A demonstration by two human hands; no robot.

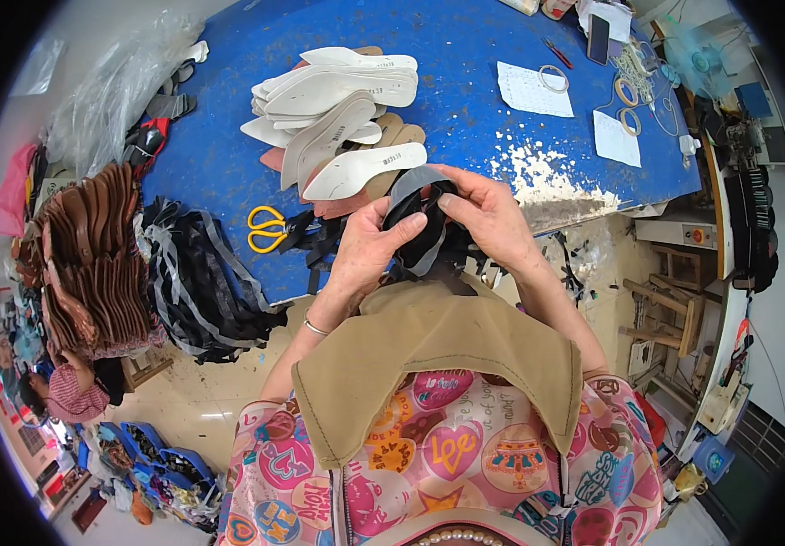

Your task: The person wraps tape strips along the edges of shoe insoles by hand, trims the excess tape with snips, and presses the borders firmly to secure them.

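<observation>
Both hands grip a black shoe upper with grey edging [427, 238], held up at the near edge of the blue table. My left hand [363, 244] pinches its left side, thumb pressed on the dark material. My right hand [491, 217] closes on the upper right rim, thumb inside the curve. Just beyond my hands lies a white insole [365, 171] on a loose pile of white insoles [338, 86], with tan and pink ones beneath. Scissors with yellow handles [268, 229] rest left of my left hand, their blades partly under black scraps.
Stacked brown soles [92, 273] and a heap of black and grey uppers [206, 282] stand at the left. Cream flakes [547, 177] litter the table's right side. Paper sheets [533, 88], tape rolls [627, 91] and a phone [598, 39] lie farther back. Another person [74, 391] sits far left.
</observation>
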